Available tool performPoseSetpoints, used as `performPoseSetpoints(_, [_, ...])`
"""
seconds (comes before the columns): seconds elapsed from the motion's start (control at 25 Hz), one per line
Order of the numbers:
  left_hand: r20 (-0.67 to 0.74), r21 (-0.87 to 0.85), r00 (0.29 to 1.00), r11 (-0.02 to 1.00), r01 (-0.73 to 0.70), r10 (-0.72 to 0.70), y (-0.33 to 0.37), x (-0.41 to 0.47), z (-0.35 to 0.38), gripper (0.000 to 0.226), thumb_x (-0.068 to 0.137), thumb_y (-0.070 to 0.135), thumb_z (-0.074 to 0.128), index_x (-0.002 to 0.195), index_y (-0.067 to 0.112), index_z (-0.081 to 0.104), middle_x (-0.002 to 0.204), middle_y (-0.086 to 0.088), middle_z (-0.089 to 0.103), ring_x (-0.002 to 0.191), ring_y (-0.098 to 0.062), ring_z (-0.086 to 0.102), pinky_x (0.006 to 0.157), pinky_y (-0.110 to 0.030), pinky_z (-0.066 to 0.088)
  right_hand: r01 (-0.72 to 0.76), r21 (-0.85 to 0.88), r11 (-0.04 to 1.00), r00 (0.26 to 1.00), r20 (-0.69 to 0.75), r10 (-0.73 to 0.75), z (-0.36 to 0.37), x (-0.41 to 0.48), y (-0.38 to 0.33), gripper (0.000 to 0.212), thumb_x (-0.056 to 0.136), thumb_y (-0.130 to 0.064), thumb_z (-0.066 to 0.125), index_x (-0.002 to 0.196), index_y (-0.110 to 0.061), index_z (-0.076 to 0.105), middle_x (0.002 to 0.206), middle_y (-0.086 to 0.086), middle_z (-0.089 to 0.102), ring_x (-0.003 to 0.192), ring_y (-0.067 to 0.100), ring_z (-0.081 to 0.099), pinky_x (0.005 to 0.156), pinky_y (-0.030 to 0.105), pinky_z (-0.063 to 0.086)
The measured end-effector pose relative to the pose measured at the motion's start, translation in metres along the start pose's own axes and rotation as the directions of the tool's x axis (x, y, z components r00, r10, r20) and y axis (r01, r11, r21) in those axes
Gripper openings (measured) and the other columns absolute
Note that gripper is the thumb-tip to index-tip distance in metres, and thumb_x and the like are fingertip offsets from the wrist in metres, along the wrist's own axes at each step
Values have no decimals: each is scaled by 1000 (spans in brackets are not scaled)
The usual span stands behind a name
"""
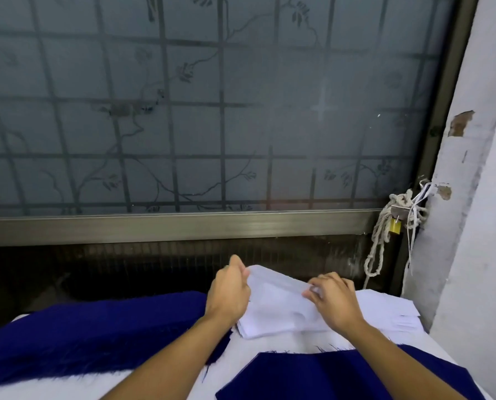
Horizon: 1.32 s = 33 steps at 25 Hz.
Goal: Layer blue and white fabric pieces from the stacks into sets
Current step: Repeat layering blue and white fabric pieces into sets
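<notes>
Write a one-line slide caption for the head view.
Left hand and right hand pinch a white piece over the white stack; blue stack at left, blue piece nearest.

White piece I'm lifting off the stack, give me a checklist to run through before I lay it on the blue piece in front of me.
1. Left hand grip on the white piece: ok, pinches its far corner.
2. Right hand grip: ok, pinches the opposite edge.
3. Only one layer picked up: cannot tell.
4. Piece free of the white stack: not ok, its near part lies on the stack.
5. Blue piece lying flat: ok where visible; its near part is out of frame.
</notes>
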State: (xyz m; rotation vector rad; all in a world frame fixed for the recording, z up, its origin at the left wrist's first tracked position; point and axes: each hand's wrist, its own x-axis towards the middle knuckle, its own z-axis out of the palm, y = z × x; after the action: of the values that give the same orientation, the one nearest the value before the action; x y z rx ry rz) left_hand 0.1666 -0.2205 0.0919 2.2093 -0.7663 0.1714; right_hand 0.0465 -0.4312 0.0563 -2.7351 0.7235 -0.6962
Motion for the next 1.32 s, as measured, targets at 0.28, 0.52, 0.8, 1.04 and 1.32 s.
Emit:
performPoseSetpoints(0.28, [-119, -45, 985, 992, 118, -122, -41, -23, -84, 20, 106, 25, 46, 87, 18, 48, 79, -4, 63, 68, -20, 59, 59, -37, 47, -80, 14, 997, 995, 66, 79, -51, -39, 3, 33, 95, -47, 63, 115, -23, 72, 113, -7, 70, 118, 14, 57, 108, 37, 27])
performPoseSetpoints(0.52, [-181, -103, 957, 972, 209, -225, -86, -66, -140, 16, 104, 21, 56, 88, 19, 59, 84, 1, 65, 78, -14, 61, 61, -25, 45, -202, 339, 919, 970, 202, 138, -72, -83, -29, 32, 93, -34, 71, 118, -13, 71, 117, 4, 69, 115, 24, 63, 98, 35, 47])
performPoseSetpoints(0.8, [-216, -116, 943, 966, 232, -253, -113, -123, -168, 11, 105, 22, 55, 100, 20, 65, 90, 3, 67, 83, -13, 63, 73, -29, 47, -217, 584, 782, 971, 211, 112, -76, -140, -57, 38, 102, -27, 58, 77, 1, 64, 74, 20, 56, 76, 25, 55, 71, 32, 44])
performPoseSetpoints(1.04, [-147, -4, 949, 959, 283, -280, -143, -192, -150, 18, 106, 27, 52, 98, 15, 64, 85, 1, 66, 77, -13, 62, 72, -36, 53, -258, 573, 777, 946, 314, 83, -59, -204, -50, 42, 98, -26, 64, 63, -9, 51, 59, 3, 41, 58, 15, 42, 56, 30, 35])
performPoseSetpoints(1.32, [-75, 91, 942, 939, 332, -326, -162, -257, -144, 20, 105, 33, 51, 95, 20, 62, 83, 0, 68, 74, -20, 66, 74, -39, 57, -237, 587, 774, 959, 271, 88, -44, -265, -36, 13, 94, -21, 70, 85, -13, 75, 87, 3, 75, 88, 24, 69, 84, 37, 52])
